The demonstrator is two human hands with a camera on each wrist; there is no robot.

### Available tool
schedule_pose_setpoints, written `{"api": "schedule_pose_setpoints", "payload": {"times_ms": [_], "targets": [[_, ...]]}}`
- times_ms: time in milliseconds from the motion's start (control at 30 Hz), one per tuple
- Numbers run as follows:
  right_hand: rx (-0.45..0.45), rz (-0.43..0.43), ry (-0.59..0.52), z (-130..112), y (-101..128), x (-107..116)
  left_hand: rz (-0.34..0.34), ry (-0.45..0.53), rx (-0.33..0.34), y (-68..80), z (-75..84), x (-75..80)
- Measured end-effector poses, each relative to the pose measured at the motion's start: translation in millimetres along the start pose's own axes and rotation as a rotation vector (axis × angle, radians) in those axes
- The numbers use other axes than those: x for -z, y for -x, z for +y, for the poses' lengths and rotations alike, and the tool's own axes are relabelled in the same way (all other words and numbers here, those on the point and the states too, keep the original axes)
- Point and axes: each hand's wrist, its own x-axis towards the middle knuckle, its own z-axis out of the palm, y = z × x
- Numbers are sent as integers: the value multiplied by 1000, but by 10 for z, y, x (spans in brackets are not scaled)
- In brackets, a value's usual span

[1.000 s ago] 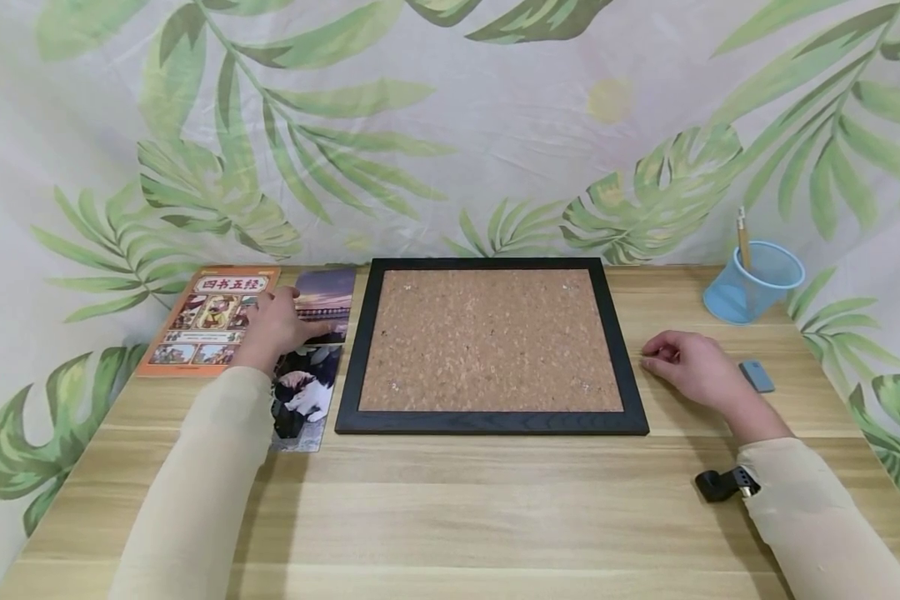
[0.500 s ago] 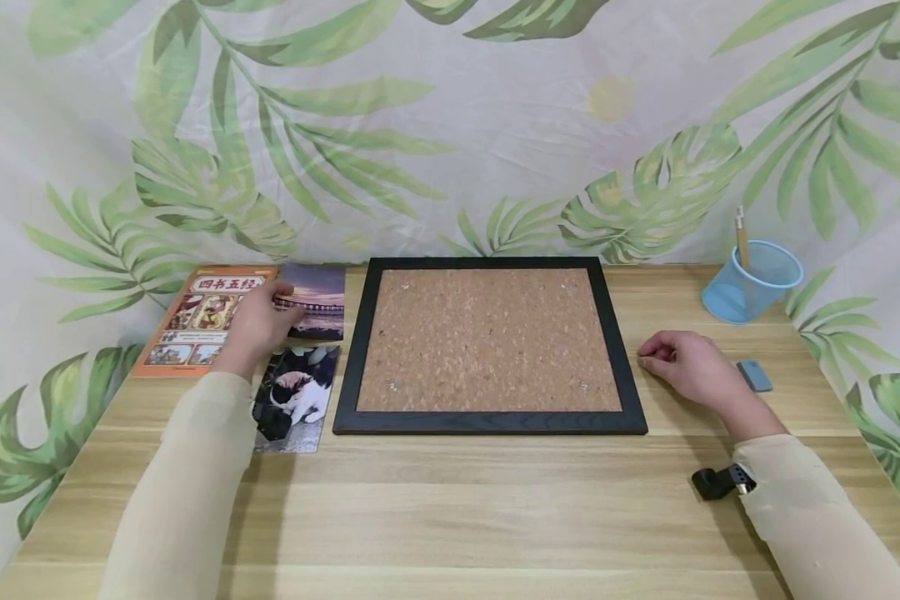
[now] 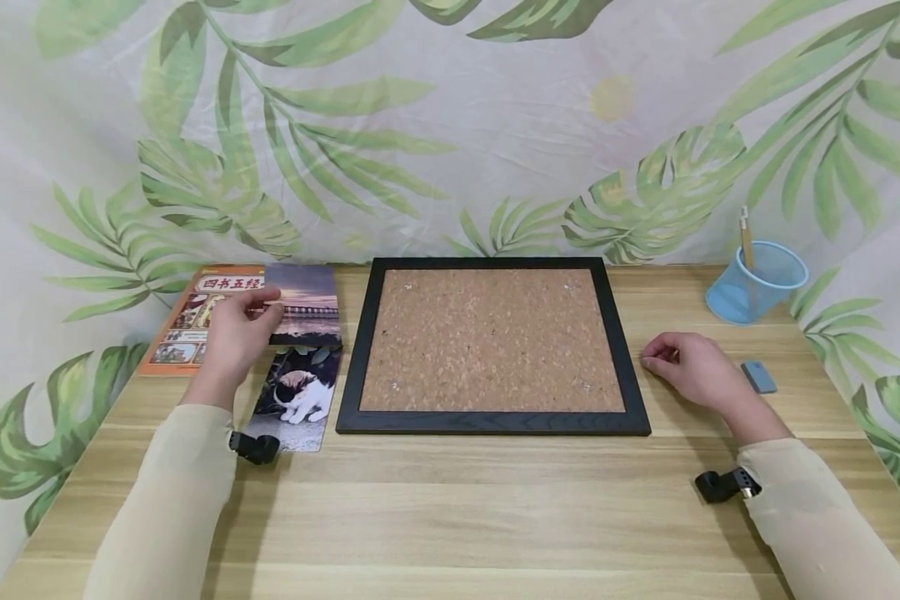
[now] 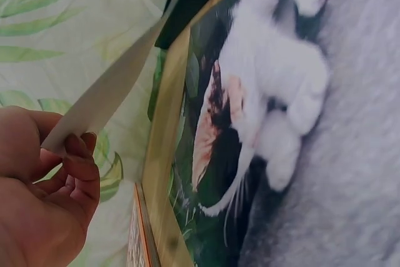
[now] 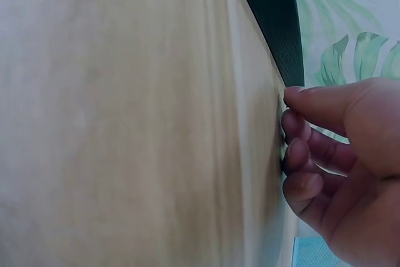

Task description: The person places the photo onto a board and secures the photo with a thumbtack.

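Observation:
My left hand [image 3: 238, 333] pinches the left edge of a sunset photo [image 3: 311, 302], its print showing a pier. In the left wrist view the photo's pale back [image 4: 103, 95] tilts up between thumb and fingers, off the table. Below it a cat photo [image 3: 300, 396] lies flat, partly overlapped in the head view. Beside them sits a cork board [image 3: 495, 342] in a black frame. At that frame's right side my right hand [image 3: 693, 371] rests on the table, fingers loosely curled and holding nothing; in the right wrist view the fingertips [image 5: 303, 186] touch the wood.
An orange book [image 3: 176, 333] lies at the back left, partly behind my left hand. A blue mesh cup [image 3: 750, 292] with a pencil [image 3: 746, 237] stands at the back right. A grey-blue eraser [image 3: 759, 377] lies near my right hand. A leaf-patterned cloth hangs behind the table.
My left hand has drawn the sunset photo leftward and nearer, lifting it so that it overlaps the book and the cat photo's top edge. My right hand has stayed in place.

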Motion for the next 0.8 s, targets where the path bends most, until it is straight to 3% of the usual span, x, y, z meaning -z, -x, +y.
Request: {"api": "schedule_pose_setpoints", "payload": {"times_ms": [200,467,633,800], "targets": [[-24,12,-67,-32,43,16,-33,80,-8,142,98,-61],[-47,26,-211,-98,47,28,-123,99,-128,258,276,-260],[-52,5,-372,-165,33,28,-205,136,-185,285,375,-415],[-57,-16,-517,-272,18,33,-265,139,-193,312,502,-575]]}}
